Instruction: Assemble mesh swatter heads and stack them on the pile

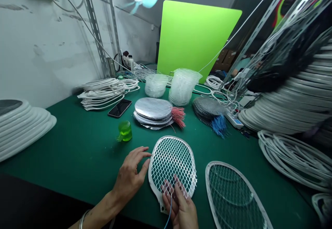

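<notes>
A white oval frame (153, 184) with a silvery diamond mesh (172, 156) lies in front of me on the green table. My left hand (132, 168) is beside its left edge, fingers apart, fingertips at or near the rim, holding nothing. Near the lower end, my right hand (180, 201) has its thumb over the mesh and its fingers behind it, so the mesh is pinched between them. A thin blue wire (170, 212) hangs from the mesh's lower edge, across the right hand.
Another framed mesh (233, 194) lies right. Beyond are a green container (125, 131), a phone (119, 108), a mesh stack with red wires (154, 109), darker meshes with blue wires (209, 109) and clear stacks (183, 87). White frames (23, 128) stand left, others (287, 101) right.
</notes>
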The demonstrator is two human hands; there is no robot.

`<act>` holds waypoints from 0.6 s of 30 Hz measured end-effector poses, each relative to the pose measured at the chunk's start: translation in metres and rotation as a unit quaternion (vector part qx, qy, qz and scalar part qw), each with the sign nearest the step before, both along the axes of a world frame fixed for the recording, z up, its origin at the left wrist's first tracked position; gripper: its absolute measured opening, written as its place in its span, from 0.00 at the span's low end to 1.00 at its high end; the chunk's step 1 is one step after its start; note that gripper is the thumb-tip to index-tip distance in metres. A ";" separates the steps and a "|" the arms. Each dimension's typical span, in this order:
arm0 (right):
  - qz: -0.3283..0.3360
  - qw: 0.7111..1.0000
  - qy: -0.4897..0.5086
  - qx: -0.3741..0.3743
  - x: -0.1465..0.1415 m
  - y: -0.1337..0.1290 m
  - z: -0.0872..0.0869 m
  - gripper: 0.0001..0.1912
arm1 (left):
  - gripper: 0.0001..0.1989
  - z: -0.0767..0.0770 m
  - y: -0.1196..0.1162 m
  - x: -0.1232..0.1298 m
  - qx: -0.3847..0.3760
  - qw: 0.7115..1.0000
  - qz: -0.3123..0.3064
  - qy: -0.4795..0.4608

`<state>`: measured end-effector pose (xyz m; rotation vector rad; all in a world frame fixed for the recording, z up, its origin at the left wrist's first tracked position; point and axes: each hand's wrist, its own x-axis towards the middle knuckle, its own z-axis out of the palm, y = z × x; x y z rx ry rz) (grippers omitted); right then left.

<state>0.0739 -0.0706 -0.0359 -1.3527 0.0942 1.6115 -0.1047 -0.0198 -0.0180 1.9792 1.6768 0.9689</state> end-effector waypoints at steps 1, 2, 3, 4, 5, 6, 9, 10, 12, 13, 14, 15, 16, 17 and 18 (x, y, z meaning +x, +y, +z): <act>-0.003 1.000 0.004 0.001 0.000 0.000 -0.002 0.53 | 0.12 0.001 0.001 0.001 0.002 1.000 -0.011 -0.001; -0.005 1.000 0.008 0.002 0.000 0.000 -0.004 0.51 | 0.12 0.002 0.004 0.002 0.003 1.000 -0.027 -0.004; -0.004 1.000 0.012 0.000 0.000 -0.001 -0.005 0.50 | 0.12 0.004 0.006 0.004 0.003 0.999 -0.049 -0.006; -0.002 1.000 0.019 0.000 0.000 -0.001 -0.006 0.49 | 0.12 0.006 0.010 0.007 0.000 0.997 -0.077 -0.006; 0.000 1.000 0.026 0.000 0.001 0.000 -0.007 0.48 | 0.13 0.008 0.013 0.011 -0.004 0.994 -0.109 0.002; 0.000 0.999 0.032 0.002 0.001 0.001 -0.007 0.46 | 0.15 0.009 0.018 0.015 -0.010 0.989 -0.146 0.021; 0.006 0.999 0.039 0.007 0.000 0.002 -0.004 0.37 | 0.25 0.007 0.029 0.026 -0.022 0.960 -0.244 0.135; 0.009 0.999 0.034 0.009 0.000 0.001 -0.002 0.34 | 0.27 0.003 0.032 0.029 -0.023 0.948 -0.263 0.175; 0.028 0.999 0.020 0.023 0.003 -0.006 0.006 0.28 | 0.29 -0.006 0.034 0.032 -0.019 0.933 -0.275 0.233; 0.045 0.998 0.013 0.037 0.008 -0.011 0.011 0.26 | 0.29 -0.011 0.033 0.033 -0.013 0.930 -0.271 0.250; 0.070 0.996 0.003 0.049 0.014 -0.017 0.017 0.25 | 0.28 -0.015 0.032 0.032 -0.006 0.929 -0.265 0.260; 0.111 0.992 -0.012 0.055 0.023 -0.023 0.023 0.25 | 0.28 -0.018 0.030 0.032 0.002 0.929 -0.259 0.265; 0.171 0.983 -0.037 0.052 0.033 -0.029 0.029 0.25 | 0.28 -0.021 0.029 0.031 0.010 0.930 -0.253 0.267; 0.238 0.966 -0.084 0.047 0.043 -0.033 0.035 0.26 | 0.28 -0.022 0.028 0.030 0.016 0.930 -0.250 0.268; 0.302 0.939 -0.160 0.047 0.053 -0.035 0.039 0.26 | 0.28 -0.023 0.027 0.030 0.021 0.930 -0.250 0.267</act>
